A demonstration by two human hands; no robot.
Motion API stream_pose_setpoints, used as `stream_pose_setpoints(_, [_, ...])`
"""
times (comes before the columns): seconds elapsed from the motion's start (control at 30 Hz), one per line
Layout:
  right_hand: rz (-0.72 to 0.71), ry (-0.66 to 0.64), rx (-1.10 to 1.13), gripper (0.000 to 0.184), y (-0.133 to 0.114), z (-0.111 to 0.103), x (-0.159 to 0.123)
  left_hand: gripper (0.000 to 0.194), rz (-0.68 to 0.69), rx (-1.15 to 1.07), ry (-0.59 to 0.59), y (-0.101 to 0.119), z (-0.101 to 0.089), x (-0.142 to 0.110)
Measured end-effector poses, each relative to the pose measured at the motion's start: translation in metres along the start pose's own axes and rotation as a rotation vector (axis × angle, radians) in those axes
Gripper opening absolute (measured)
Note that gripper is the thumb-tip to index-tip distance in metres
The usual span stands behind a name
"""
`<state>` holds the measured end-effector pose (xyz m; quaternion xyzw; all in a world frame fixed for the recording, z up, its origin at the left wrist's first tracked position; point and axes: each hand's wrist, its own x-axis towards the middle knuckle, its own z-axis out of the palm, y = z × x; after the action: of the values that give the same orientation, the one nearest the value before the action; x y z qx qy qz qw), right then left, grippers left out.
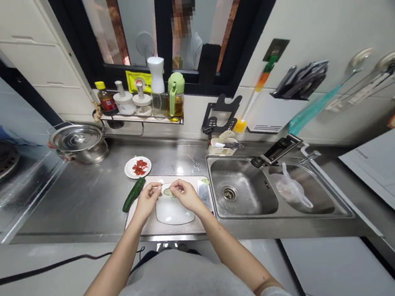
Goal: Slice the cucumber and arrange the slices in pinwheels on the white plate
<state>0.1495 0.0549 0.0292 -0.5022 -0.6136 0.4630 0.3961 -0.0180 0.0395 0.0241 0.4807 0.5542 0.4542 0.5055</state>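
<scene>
Over a white square plate (175,215) on the cutting board (144,227), my two hands work close together. My right hand (185,194) is closed in a pinch at the edge of a thin cucumber slice (167,192). Just left of it, my left hand (148,198) has its fingertips pressed together; whatever they hold is too small to make out. A whole dark green cucumber (134,194) lies along the board's left edge. On the board's right side rests a broad knife blade (204,193), with a pale green cucumber piece (205,181) by its top.
Behind the board sits a small white plate (128,170) of chopped red bits. A double sink (246,209) adjoins on the right, with a plastic bag (291,189) in its far basin. A lidded steel pot (92,150) stands at left, below a seasoning shelf (144,118).
</scene>
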Motion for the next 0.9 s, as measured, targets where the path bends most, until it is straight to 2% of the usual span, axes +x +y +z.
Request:
stream_pose_setpoints(0.2, [-0.029, 0.031, 0.054, 0.015, -0.009, -0.012, 0.001, 0.06, -0.226, -0.212, -0.08, -0.001, 0.012, -0.009])
stream_pose_setpoints(0.4, [-0.055, 0.037, 0.031, 0.016, -0.007, -0.017, -0.001, 0.056, -0.361, -0.405, -0.117, 0.005, 0.022, -0.009])
stream_pose_setpoints(0.7, [-0.055, 0.025, 0.023, 0.014, 0.003, -0.023, -0.008, 0.055, -0.347, -0.389, -0.121, 0.008, 0.028, 0.0])
stream_pose_setpoints(0.9, [0.0, 0.039, -0.004, 0.014, 0.016, -0.026, -0.012, 0.058, -0.266, -0.323, -0.123, 0.001, 0.032, 0.008])
